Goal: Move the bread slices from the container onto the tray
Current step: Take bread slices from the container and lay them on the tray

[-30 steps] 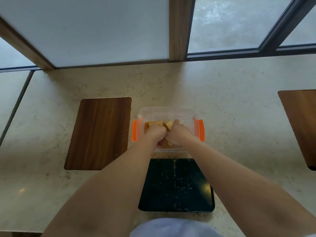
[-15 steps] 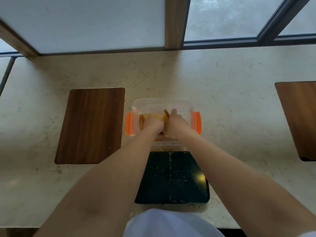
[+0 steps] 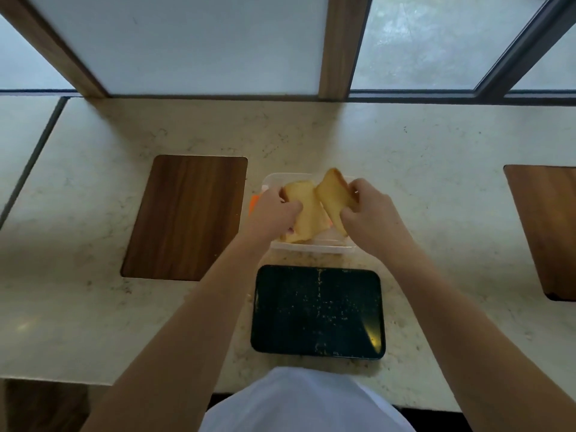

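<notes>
Head view. The left hand is closed on one bread slice, thumb across its near face and fingers hidden behind it; the right hand is closed on a second bread slice, held tilted with its far corner raised. Both slices are lifted above the clear container, whose near wall shows just below the grips and whose orange latch shows just left of the left hand. Whether more slices lie inside cannot be told, since the hands cover the interior. The dark tray lies nearer the body than both grips, beyond the container's near wall, and bears only scattered crumbs.

Handling, as judged: the slices are light, soft and crumbly; the left one appears to sag below the grip. A broad, gentle pinch across the flat faces near an edge suits them better than a fingertip squeeze, which could tear or dent them.

Pose: both forearms extend forward and converge, wrists roughly level, hands side by side with the slices nearly touching between them.
</notes>
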A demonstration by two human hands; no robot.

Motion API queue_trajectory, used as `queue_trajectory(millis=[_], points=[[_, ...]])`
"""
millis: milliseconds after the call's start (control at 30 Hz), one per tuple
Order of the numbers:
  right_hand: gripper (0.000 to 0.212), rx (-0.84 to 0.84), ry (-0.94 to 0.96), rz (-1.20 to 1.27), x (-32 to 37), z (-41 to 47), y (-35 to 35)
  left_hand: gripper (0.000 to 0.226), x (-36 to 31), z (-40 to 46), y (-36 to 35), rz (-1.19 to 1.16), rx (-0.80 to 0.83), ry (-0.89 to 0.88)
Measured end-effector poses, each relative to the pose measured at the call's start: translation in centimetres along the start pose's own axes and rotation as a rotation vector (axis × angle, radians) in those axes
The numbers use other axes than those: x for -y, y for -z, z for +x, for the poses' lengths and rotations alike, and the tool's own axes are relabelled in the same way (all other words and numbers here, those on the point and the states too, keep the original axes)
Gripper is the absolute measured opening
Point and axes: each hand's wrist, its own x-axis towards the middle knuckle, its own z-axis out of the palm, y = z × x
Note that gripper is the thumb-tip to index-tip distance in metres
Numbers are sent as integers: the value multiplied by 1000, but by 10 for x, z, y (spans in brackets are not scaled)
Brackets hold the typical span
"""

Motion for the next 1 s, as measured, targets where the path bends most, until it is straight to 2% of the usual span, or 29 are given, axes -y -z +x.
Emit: queue_trajectory(millis=[200, 267, 367, 433, 567, 767, 1000], points=[[24, 41, -29, 245, 7, -72, 13, 43, 35, -70, 27, -179, -52, -33], [26, 93, -52, 309, 2, -90, 7, 40, 61, -87, 31, -236, -75, -1], [29, 218, -141, 386, -16, -106, -13, 22, 105, -111, 32, -419, -86, 64], [26, 284, -228, 399, -32, -112, -29, 28, 133, -125, 30, -497, -116, 144], [20, 346, -401, 407, -61, -111, -63, 45, 178, -145, 23, -496, -213, 260], [13, 457, -579, 440, -77, -83, -107, 41, 200, -156, 25, -496, -254, 310], [12, 565, -552, 379, -63, -47, -145, 27, 203, -153, 31, -504, -270, 296]])
